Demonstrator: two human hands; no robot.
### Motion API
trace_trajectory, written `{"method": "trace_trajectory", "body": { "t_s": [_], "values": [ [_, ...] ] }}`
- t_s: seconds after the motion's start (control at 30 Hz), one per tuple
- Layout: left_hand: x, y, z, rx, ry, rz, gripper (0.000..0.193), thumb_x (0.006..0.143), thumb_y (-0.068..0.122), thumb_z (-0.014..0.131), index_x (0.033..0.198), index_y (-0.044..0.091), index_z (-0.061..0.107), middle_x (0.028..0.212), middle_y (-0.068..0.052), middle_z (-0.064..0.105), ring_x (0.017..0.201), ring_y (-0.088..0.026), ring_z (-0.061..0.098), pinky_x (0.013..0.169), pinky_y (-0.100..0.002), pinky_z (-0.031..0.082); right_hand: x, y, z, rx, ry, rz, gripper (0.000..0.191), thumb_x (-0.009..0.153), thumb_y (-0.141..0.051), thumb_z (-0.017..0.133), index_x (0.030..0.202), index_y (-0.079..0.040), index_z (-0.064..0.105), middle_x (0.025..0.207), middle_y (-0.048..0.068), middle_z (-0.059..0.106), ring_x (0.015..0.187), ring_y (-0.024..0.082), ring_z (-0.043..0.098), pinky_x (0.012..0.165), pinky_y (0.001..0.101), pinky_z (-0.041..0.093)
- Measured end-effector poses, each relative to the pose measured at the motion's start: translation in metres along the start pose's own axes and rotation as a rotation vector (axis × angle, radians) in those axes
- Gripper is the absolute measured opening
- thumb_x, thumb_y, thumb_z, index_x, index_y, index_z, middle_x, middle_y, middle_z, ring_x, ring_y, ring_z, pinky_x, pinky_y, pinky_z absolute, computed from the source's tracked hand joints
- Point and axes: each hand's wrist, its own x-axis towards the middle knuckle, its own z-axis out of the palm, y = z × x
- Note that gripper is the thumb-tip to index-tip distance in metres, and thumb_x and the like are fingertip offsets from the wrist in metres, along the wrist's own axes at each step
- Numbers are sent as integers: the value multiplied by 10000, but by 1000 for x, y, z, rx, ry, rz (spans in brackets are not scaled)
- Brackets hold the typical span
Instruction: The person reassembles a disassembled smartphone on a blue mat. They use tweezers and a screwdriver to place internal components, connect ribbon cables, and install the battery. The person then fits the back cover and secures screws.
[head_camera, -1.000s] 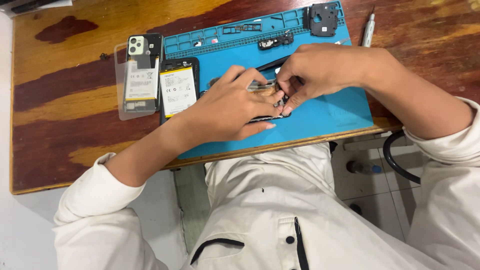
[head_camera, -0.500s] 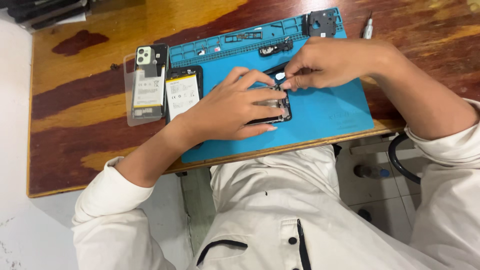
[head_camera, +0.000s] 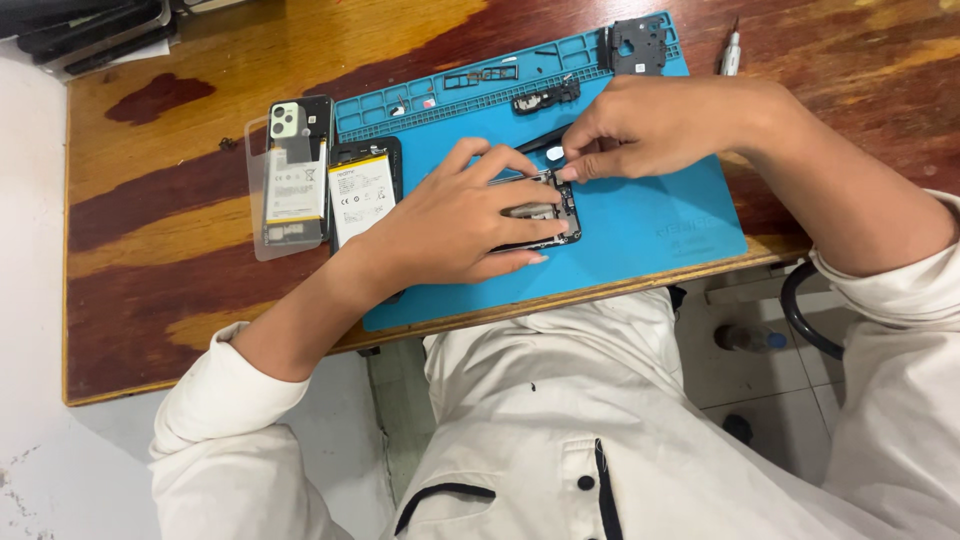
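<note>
Head view shows the left hand (head_camera: 455, 225) pressed flat over the opened phone (head_camera: 545, 208) on the blue mat (head_camera: 650, 225), fingers spread and holding it down. Just beyond the phone, touching its far edge, the right hand (head_camera: 650, 125) pinches black tweezers (head_camera: 545, 140). Beside the phone sits a battery (head_camera: 362, 195), then a clear-cased phone (head_camera: 290, 180). Farther off, the tabletop (head_camera: 150, 230) bears a screwdriver (head_camera: 731, 55).

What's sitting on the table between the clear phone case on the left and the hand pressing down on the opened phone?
In the head view, a white-labelled phone battery lies between the clear case and the left hand, at the blue mat's left edge.
</note>
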Motion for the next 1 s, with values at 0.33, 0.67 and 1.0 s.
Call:
{"method": "trace_trajectory", "body": {
  "t_s": [0.33,0.67,1.0],
  "values": [
    [1,0,-3,7,-14,-10,302,952,346,757,1222,210,769,1284,25,675,1238,-250,548,1072,-430,365,-1,-4,-2,-1,-11,15,333,946,-389,657,916,-75,764,619,111,689,529,263,595,561,408,490],
    [0,-1,-3,-10,-28,-31,322,942,361,753,1241,241,769,1253,-28,648,1216,-264,544,1051,-443,371,1,-10,1,-70,13,-28,465,680,-465,853,831,-41,738,697,110,713,658,278,708,602,392,555],
    [0,-1,-1,-17,-38,-29,306,945,363,751,1205,205,772,1271,19,666,1240,-264,543,1076,-448,360,3,-14,2,-98,-9,38,512,679,-519,894,844,-60,741,684,108,706,646,287,702,595,407,548]
  ]
}}
